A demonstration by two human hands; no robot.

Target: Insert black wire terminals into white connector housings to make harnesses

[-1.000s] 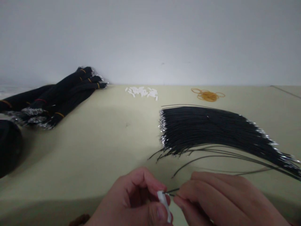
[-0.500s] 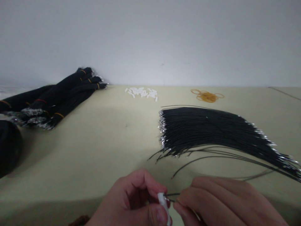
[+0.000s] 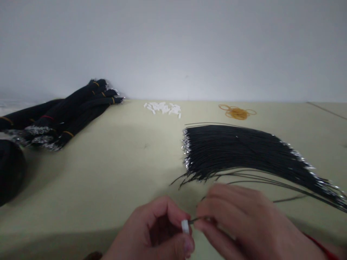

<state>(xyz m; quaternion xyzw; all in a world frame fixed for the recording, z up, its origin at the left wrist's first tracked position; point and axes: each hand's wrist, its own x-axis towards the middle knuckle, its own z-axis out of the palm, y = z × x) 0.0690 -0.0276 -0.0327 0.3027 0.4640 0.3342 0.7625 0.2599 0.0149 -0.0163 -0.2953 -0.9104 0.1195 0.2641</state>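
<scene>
A: Who is nearest the lens?
B: A worker's two bare hands, at the near edge of a pale table (image 3: pixel 108 173). The left hand (image 3: pixel 151 231) grips a small white connector (image 3: pixel 185 226) between thumb and fingers, its face turned toward 3 o'clock.

A: And the right hand (image 3: pixel 241 220)?
B: At 3 o'clock from the connector, fingers curled, pinching a thin black wire (image 3: pixel 197 219). The wire meets the connector; how deep it sits, or whether a second wire lies behind it, cannot be told.

A: Beyond them, clocked from the connector?
B: Between 1 and 2 o'clock, a broad spread (image 3: pixel 238 148) of black wires lies side by side, silver tips at both ends, a few strays along its near edge. Between 9 and 10, a dark rounded object (image 3: pixel 11 169) is cut off by the frame.

A: Farther back?
B: Toward 10, black bundles (image 3: pixel 78 108) with silvery ends are stacked, bound with yellowish and red bands. Near 1, a tangle of amber rubber bands (image 3: pixel 238 113); just short of 12, scattered white pieces (image 3: pixel 162 107). A pale wall (image 3: pixel 173 47) stands behind.
</scene>
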